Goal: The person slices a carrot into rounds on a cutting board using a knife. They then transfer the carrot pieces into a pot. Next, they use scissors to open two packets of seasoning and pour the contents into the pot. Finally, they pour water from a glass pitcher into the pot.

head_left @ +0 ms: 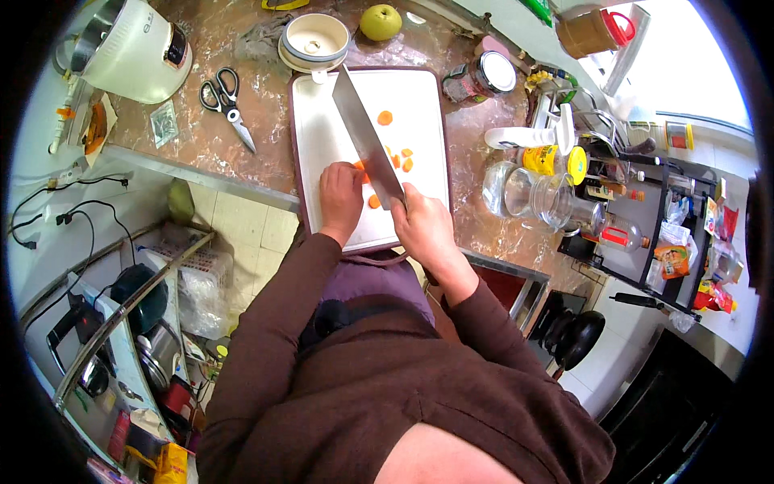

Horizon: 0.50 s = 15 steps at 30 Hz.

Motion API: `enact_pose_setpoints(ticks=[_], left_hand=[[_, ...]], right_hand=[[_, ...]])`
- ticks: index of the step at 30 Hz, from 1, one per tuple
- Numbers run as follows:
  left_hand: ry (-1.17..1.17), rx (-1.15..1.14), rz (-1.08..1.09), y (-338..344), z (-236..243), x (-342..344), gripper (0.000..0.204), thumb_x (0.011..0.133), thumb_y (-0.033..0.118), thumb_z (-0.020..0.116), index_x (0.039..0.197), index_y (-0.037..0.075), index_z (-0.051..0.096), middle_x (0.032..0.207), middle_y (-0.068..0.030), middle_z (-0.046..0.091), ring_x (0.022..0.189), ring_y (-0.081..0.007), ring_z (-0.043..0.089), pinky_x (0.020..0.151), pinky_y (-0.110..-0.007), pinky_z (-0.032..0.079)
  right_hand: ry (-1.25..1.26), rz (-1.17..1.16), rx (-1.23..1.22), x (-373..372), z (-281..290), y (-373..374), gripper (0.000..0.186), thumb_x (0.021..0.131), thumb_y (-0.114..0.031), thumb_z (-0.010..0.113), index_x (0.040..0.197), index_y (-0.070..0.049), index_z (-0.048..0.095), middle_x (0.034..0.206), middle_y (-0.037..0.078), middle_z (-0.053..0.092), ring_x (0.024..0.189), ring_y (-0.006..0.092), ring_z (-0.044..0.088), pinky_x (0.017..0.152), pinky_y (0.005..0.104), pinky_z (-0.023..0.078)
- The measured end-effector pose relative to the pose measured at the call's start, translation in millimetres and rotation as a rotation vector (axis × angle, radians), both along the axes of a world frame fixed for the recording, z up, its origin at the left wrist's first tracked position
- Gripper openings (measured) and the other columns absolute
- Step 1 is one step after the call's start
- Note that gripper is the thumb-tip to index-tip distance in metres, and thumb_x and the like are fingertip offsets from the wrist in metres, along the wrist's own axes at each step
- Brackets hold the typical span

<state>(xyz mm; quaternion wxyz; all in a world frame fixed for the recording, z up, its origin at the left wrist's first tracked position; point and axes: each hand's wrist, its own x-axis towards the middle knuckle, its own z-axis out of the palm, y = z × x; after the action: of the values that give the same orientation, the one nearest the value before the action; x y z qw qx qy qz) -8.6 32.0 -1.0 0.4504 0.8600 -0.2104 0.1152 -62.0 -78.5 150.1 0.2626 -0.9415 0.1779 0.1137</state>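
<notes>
A white cutting board (322,129) with a dark rim lies at the counter's front edge. My right hand (425,229) is wrapped round the handle of a kitchen knife (364,129), whose broad blade slants up and left across the board. To the left of the blade, my left hand (340,196) presses a piece of carrot (360,169) against the board, fingers curled and partly hiding it. Several cut carrot pieces (406,164) lie right of the blade. One round carrot slice (384,118) sits farther up, and another carrot slice (373,201) rests between my hands.
Black-handled scissors (229,106) lie left of the board, near a white appliance (141,56). Behind the board stand a cream bowl (315,39) and a yellow-green fruit (380,22). A lidded jar (482,77), glass jars (532,196) and a bottle rack (657,234) line the right.
</notes>
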Motion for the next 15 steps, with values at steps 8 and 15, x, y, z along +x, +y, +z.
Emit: enact_pose_setpoints(ticks=[8,15], left_hand=[[0.01,0.019,-0.001,0.9,-2.8,1.6,0.014,0.078,0.004,0.062,0.083,0.005,0.049,0.085,-0.0097,0.053,0.08,-0.03,0.051,0.071,-0.04,0.041],[0.002,0.033,-0.014,1.9,-6.0,0.0,0.012,0.078,0.006,0.06,0.084,0.005,0.049,0.085,-0.0112,0.052,0.08,-0.0312,0.051,0.071,-0.042,0.041]], right_hand=[[-0.029,0.007,0.015,12.8,-33.4,-8.7,0.022,0.084,-0.018,0.052,0.089,0.003,0.056,0.069,0.024,0.061,0.067,0.0429,0.061,0.066,0.0516,0.048],[-0.15,-0.085,-0.041,14.3,-71.2,18.1,0.019,0.084,-0.017,0.053,0.088,0.001,0.055,0.065,0.024,0.06,0.06,0.0412,0.06,0.058,0.0514,0.048]])
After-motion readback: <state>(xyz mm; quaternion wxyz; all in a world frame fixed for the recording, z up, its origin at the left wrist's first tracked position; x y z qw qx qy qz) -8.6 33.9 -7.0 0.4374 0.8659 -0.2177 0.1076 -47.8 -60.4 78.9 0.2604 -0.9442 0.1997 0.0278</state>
